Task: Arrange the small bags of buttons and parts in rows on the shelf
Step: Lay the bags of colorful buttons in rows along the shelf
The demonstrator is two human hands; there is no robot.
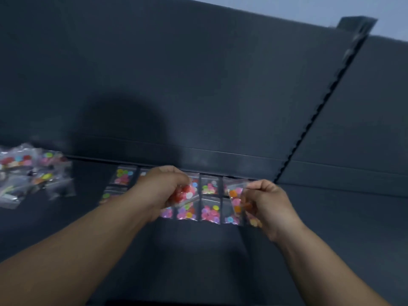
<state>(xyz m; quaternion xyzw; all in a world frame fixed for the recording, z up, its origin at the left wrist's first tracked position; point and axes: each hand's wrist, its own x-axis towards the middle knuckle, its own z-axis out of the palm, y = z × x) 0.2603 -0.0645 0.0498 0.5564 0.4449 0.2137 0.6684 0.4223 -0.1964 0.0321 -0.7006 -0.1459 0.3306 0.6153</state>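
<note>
Gripping a small clear plastic bag of red buttons (184, 193) in curled fingers, the left hand (163, 188) nears the right hand (268, 205), which pinches a clear plastic bag of orange and pink buttons (235, 198), with two rows of button bags (209, 212) just beneath the fingers on the dark grey shelf (198, 250).

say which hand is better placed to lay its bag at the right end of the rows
Right, likely. The right hand pinches an orange-button bag just above the right end of the rows. The left hand holds a red-button bag over the middle, above bags already laid down.
</note>
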